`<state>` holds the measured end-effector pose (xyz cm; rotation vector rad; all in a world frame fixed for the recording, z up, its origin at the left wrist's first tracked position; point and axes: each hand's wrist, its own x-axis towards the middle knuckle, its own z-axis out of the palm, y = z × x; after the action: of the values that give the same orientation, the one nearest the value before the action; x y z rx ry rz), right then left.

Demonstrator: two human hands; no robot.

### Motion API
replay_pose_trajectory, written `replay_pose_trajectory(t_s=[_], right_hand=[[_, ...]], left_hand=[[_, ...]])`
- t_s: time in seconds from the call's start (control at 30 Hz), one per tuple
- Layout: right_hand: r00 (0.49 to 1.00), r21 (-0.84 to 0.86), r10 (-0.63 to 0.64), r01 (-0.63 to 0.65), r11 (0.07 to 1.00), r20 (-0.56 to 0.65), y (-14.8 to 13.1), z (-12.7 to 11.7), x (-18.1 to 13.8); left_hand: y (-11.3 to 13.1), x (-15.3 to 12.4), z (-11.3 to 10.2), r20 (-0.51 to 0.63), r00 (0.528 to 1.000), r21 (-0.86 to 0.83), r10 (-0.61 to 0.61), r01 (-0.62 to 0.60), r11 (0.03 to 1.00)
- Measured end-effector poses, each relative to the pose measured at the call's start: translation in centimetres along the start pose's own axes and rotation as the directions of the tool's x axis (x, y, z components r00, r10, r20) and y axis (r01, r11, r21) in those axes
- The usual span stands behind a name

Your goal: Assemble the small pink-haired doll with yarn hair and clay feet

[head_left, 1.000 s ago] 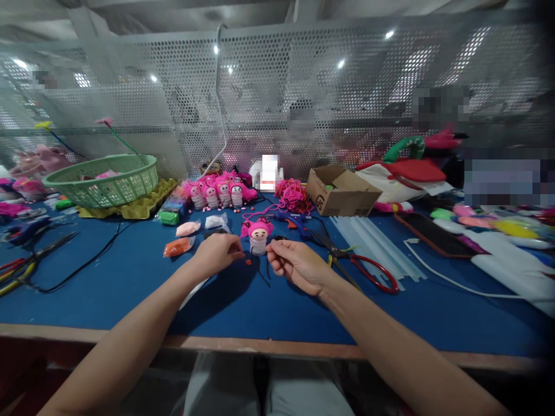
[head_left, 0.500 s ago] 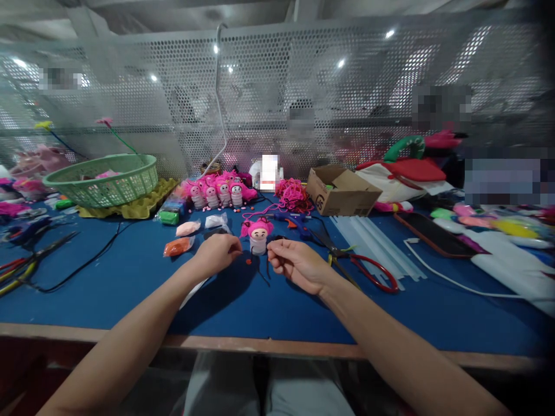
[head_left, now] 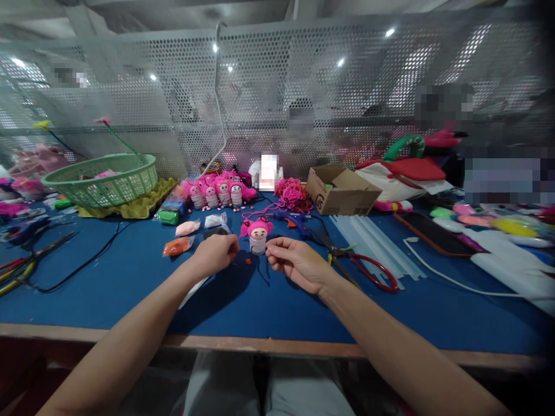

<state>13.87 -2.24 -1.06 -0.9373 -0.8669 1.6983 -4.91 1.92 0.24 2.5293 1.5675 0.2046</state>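
Note:
A small doll [head_left: 259, 237] with pink yarn pigtails, a drawn face and a whitish cylinder body stands upright in front of me. My right hand [head_left: 297, 263] is at the doll's right side, thumb and fingertips pinched together; anything between them is too small to make out. To the doll's left, my left hand [head_left: 217, 253] is closed with its fingers curled under, so what they may hold is hidden. Thin black strips [head_left: 262, 271] and a tiny orange-red bit [head_left: 248, 261] lie on the blue table top [head_left: 277, 312] just before the doll.
Several similar dolls [head_left: 217, 193] stand behind, beside pink yarn [head_left: 295, 195]. Clay packets, such as an orange one [head_left: 177, 247], lie left. A glue gun [head_left: 295, 224], red-handled scissors [head_left: 373, 271], clear strips [head_left: 373, 245] and a cardboard box [head_left: 342, 190] are to the right. A green basket [head_left: 104, 182] stands far left.
My left hand has shifted very slightly left, away from the doll. My right hand stays pinched beside the doll, barely moved.

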Motion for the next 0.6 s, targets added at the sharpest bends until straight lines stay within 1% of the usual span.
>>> replay_pose_trajectory(t_s=[0.13,0.2,0.27,0.33,0.4,0.5,0.6], right_hand=[[1.000,-0.001,-0.003,0.003,1.000,-0.014,0.0,0.1,0.0],[1.000,-0.011,-0.010,0.010,1.000,-0.006,0.0,0.0,0.1],[1.000,-0.027,-0.022,0.022,0.999,0.006,0.1,-0.2,0.2],[0.999,-0.043,-0.030,0.031,0.999,0.012,0.2,-0.4,0.4],[0.999,-0.043,-0.045,0.045,0.998,0.001,0.3,-0.5,0.6],[0.997,-0.016,-0.075,0.075,0.997,-0.030,0.3,-0.7,1.0],[0.996,-0.006,-0.080,0.080,0.997,-0.045,0.3,-0.7,1.1]], left_hand=[[0.0,0.2,0.1,-0.079,0.997,-0.098,0.003,-0.011,0.995],[0.0,0.5,0.5,-0.099,0.995,-0.186,0.007,-0.026,0.982],[0.2,0.7,1.1,-0.081,0.997,-0.314,-0.008,-0.017,0.949],[0.4,1.1,1.6,-0.034,0.999,-0.449,-0.031,0.013,0.893],[0.8,1.5,2.2,-0.017,0.999,-0.536,-0.034,0.019,0.844],[1.5,2.2,2.9,-0.053,0.998,-0.572,-0.016,-0.018,0.820],[1.8,2.7,3.5,-0.087,0.996,-0.583,-0.026,-0.030,0.812]])
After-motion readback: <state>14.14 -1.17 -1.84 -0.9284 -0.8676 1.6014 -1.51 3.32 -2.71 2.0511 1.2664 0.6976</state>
